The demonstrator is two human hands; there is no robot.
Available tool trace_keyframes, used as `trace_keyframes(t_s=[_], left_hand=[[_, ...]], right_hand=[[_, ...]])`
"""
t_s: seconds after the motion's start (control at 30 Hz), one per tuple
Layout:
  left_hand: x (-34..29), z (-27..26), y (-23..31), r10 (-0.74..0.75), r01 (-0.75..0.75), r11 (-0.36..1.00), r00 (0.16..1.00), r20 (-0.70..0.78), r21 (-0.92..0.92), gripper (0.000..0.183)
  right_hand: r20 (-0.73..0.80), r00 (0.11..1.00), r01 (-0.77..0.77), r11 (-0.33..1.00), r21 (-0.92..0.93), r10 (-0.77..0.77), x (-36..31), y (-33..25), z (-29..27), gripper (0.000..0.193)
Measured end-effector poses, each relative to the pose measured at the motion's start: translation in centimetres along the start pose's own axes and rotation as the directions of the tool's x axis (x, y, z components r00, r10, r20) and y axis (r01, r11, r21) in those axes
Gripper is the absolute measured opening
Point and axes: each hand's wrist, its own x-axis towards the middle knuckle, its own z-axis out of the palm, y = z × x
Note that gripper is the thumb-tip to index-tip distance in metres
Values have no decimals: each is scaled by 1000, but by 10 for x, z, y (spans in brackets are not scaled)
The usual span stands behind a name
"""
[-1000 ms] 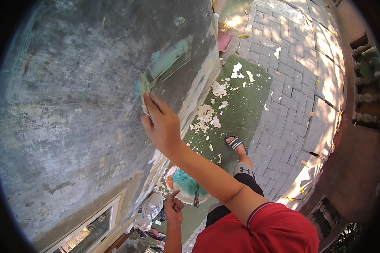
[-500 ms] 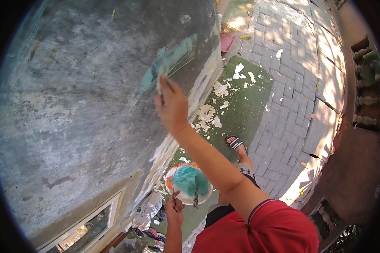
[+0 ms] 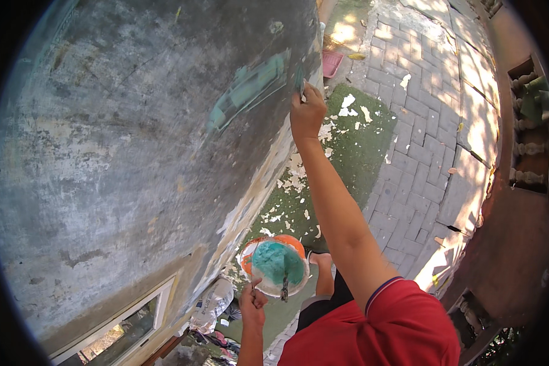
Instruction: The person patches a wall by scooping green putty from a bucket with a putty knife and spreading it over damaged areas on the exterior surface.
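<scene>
My right hand (image 3: 308, 114) is closed around a putty knife, whose teal-smeared blade (image 3: 299, 79) lies at the grey wall (image 3: 134, 122) near its corner. A streaky teal patch of putty (image 3: 250, 88) is spread on the wall to the left of that hand. Lower down, my left hand (image 3: 252, 305) is closed on a thin, dark tool (image 3: 253, 268) seen edge-on; its exact kind cannot be made out. Beside that hand stands a white and orange bucket (image 3: 248, 261) with teal putty (image 3: 274, 259) in it. A paint-caked stick-like handle (image 3: 285, 288) rests over the bucket's near rim.
Flakes of old paint (image 3: 296, 174) litter the green mat (image 3: 354, 146) along the wall. Grey paving (image 3: 409, 183) runs to the right. A pink dustpan (image 3: 332, 63) lies by the corner. A silvery bag (image 3: 213, 304) and a window (image 3: 116, 332) are at lower left.
My right hand has moved right with the putty knife, from the teal patch to near the wall's corner. My left hand stays by the bucket. The foot has drawn back toward the bucket.
</scene>
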Motion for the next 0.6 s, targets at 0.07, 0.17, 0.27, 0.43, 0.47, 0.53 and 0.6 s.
trace_keyframes(t_s=[0.07,0.17,0.27,0.43,0.47,0.53,0.6], left_hand=[[-2,-4,-1,-3,3,1000,1000,-1,-3,40],[-5,-6,0,0,0,1000,1000,-8,10,41],[-4,-8,-1,-11,11,1000,1000,-5,7,41],[-5,-10,-3,-12,13,1000,1000,-16,27,41],[-4,-10,-3,-14,15,999,1000,-14,29,41],[-5,-12,-2,-14,15,1000,1000,-16,28,41],[-7,-15,0,-3,3,1000,1000,-16,30,41]], right_hand=[[74,997,-18,1000,13,17,-8,-8,11,39],[193,980,-60,998,32,53,-53,-43,26,45],[169,983,65,995,78,-78,-105,-87,21,44],[296,942,89,969,228,-157,-170,-159,-11,49],[317,934,80,963,257,-162,-179,-165,-17,49],[354,927,22,958,285,-126,-182,-167,-24,48],[387,921,-74,957,281,-42,-176,-161,-42,45]])
